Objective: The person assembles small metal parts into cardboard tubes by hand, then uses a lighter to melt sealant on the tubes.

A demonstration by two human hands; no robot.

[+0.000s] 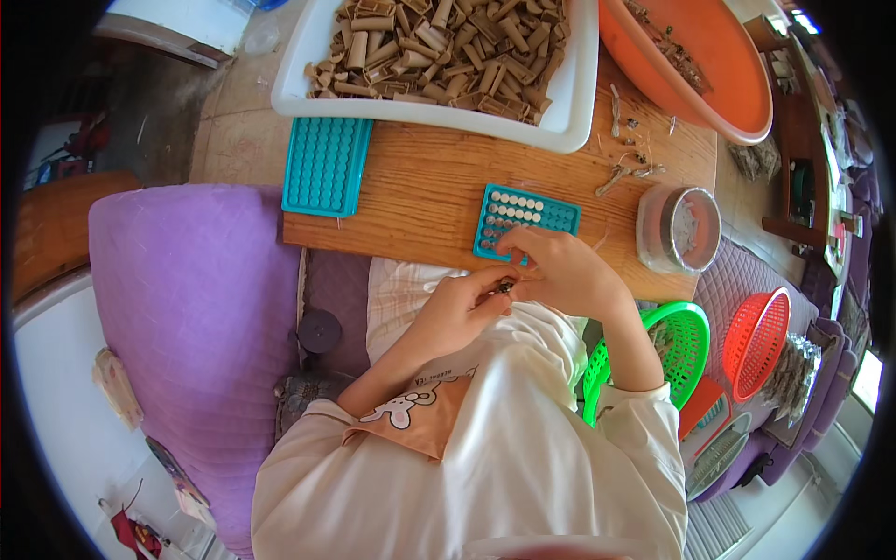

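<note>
Pinching sm. dark piece (505, 287): L hand (464, 305); R hand (566, 277) curled, grip unclear, nr. round-welled plastic tray (561, 217).

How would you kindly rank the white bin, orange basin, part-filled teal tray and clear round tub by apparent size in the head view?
White bin
Orange basin
Part-filled teal tray and clear round tub: too alike to rank

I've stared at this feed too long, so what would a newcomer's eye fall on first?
Probably the white tub heaped with brown curved pieces, at the top centre, and the big orange basin to its right. Next, the bright green basket partly behind the right forearm and the purple quilted cover at the left. The teal tray by the right grip would likely come later.
</note>
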